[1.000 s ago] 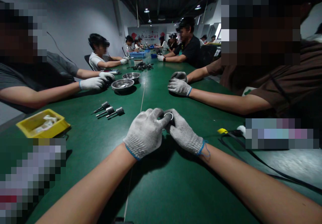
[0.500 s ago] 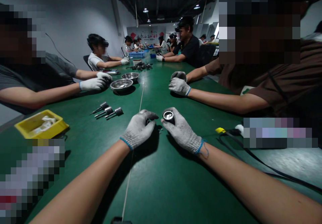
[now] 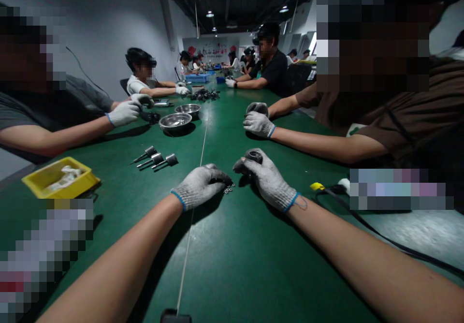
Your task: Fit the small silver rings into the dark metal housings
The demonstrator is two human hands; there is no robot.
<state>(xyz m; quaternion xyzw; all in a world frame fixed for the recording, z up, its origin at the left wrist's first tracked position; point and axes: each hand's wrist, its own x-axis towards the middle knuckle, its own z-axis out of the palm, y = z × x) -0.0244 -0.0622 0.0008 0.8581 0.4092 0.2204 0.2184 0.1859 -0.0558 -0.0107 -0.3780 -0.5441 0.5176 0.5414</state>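
My right hand (image 3: 270, 180), in a white knit glove with a blue cuff, is closed around a dark, round, hollow part (image 3: 255, 156). The part is held above the table, its ring-shaped end tilted upward. My left hand (image 3: 201, 186), gloved alike, rests low over the table with thumb and fingertips drawn together. Several small metal rings (image 3: 228, 189) lie right at those fingertips. Whether a ring is pinched between them is hidden. Farther left lie three metal parts (image 3: 155, 158) with cylindrical heads and thin shafts.
A yellow bin (image 3: 61, 180) with white items stands at the left. Two steel bowls (image 3: 175, 123) sit ahead, with a pile of dark parts (image 3: 205, 95) beyond. Co-workers' gloved hands (image 3: 259, 122) work on both sides. A black cable (image 3: 348, 207) crosses the right of the green table (image 3: 232, 265).
My left hand has come down to the small rings, more of which now show. My right hand has lifted slightly away to the right, turning the round part's pale face out of sight.
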